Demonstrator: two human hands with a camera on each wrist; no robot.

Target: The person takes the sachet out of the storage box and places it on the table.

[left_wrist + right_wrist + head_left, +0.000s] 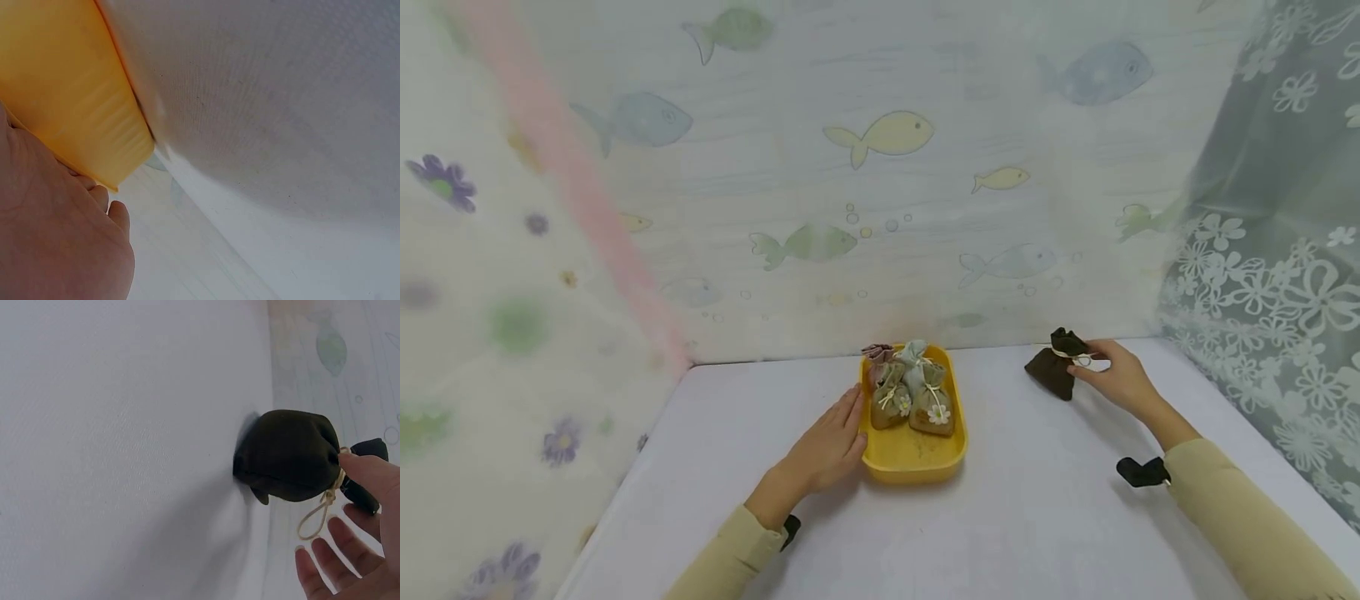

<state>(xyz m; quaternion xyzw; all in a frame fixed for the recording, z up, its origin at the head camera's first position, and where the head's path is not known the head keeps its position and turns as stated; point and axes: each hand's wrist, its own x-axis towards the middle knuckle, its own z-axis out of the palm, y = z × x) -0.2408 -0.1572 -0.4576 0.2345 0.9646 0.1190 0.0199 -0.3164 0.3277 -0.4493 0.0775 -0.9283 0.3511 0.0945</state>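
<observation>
A dark brown drawstring pouch [1051, 372] with a pale cord hangs from my right hand [1116, 379], thumb and index finger pinching its tied neck. In the right wrist view the pouch [287, 456] is close to the white table surface, and the other fingers spread apart from it. My left hand [827, 446] rests with straight fingers against the left side of a yellow tray [917, 462]. Inside the tray sit several small pouches, among them a greenish one [891, 400], one with a white flower [932, 404], a pale blue one [913, 362] and a mauve one [877, 358].
The white table [1000, 525] reaches back to a curtain [880, 208] printed with fish. A flowered sheet [497, 333] closes off the left side, and a grey one with white flowers [1285, 292] the right. Black straps [1142, 472] show at the wrists.
</observation>
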